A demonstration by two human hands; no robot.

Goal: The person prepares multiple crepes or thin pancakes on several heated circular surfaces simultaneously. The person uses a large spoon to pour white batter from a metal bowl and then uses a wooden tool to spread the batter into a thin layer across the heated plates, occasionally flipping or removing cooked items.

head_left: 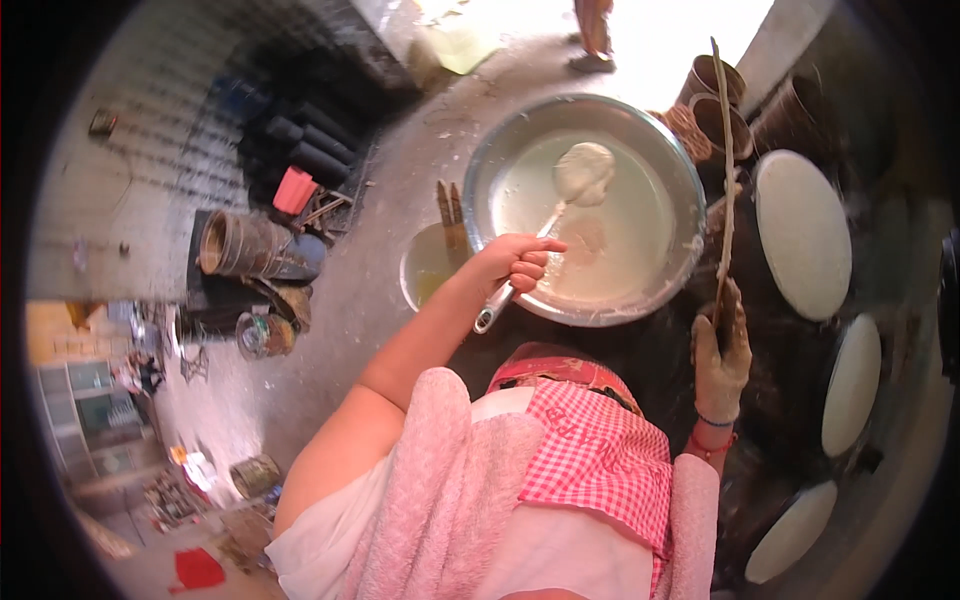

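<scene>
My left hand (pixel 512 263) is closed round the metal handle of a ladle (pixel 584 175). The ladle's bowl, coated in pale batter, is over a wide metal basin (pixel 486 135) that holds thin whitish liquid. In a pale glove, my right hand (pixel 722 345) grips the lower end of a long thin wooden stick (pixel 729 160), which points away from me just right of the basin. Round white discs (pixel 803 235) line the dark surface beside that hand.
A smaller bowl (pixel 408 265) with liquid stands left of the basin. Rusty buckets (pixel 722 125) are beyond it at the right. A person's leg (pixel 593 35) shows at the far edge. On the left floor are a drum (pixel 245 245), a pink container (pixel 294 190) and a tin (pixel 265 335).
</scene>
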